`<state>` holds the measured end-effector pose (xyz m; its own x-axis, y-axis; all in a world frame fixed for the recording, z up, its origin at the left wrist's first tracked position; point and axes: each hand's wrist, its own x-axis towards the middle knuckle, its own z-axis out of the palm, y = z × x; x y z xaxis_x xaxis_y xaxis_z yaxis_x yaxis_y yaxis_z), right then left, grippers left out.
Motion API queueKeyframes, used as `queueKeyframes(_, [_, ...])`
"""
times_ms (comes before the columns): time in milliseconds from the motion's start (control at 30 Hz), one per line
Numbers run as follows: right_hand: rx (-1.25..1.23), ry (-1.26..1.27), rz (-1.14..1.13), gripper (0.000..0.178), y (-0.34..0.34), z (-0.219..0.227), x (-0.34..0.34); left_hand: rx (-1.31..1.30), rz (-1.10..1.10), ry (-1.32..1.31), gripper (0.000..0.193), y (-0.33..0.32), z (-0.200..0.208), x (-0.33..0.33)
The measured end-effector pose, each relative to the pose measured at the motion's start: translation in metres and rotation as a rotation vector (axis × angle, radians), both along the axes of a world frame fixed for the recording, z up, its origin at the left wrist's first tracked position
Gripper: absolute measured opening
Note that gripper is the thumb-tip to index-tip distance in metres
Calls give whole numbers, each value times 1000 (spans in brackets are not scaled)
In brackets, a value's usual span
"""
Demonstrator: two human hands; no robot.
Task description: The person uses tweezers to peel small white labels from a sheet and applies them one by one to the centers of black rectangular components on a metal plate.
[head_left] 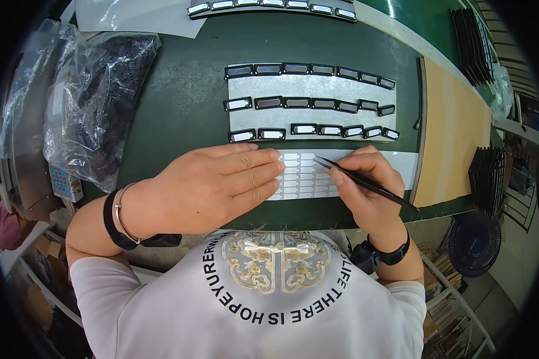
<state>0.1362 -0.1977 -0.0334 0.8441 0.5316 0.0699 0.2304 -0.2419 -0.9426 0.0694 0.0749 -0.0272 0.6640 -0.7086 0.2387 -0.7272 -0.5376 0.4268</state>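
Observation:
My left hand (221,182) lies flat, fingers stretched out to the right, on the left part of a sheet of small white stickers (307,178) near the table's front edge. My right hand (371,188) grips black tweezers (399,201), whose tips touch or hover just over the stickers; which, I cannot tell. Just beyond the sheet, a pale metal plate (311,87) carries three rows of small black rectangular frames. Front-row pieces such as this black frame (305,128) show white faces, as does the leftmost middle-row one. The others look grey.
At the far edge is another plate with a row of white-faced black frames (260,3). Crumpled clear plastic bags (96,102) lie on the left, beside a small keypad device (66,182). Brown cardboard (452,131) covers the right side. A dark fan (474,242) stands beyond the table's right end.

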Motion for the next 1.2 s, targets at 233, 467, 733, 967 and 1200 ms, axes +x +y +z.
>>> queueKeyframes(233, [-76, -28, 108, 12, -5, 1, 2, -11, 11, -5, 29, 0, -1, -1])
queueKeyframes(467, [7, 25, -7, 13, 0, -2, -2, -10, 16, -9, 29, 0, -1, -2])
queueKeyframes(733, [10, 20, 44, 12, -5, -1, -1, 27, 9, -11, 28, -1, 4, 2])
queueKeyframes(967, [33, -471, 281, 14, -10, 17, 8, 4, 12, -10, 29, -1, 5, 2])
queueKeyframes(1200, [527, 111, 18, 14, 0, 29, 20, -151, -44, -75, 21, 7, 31, 5])
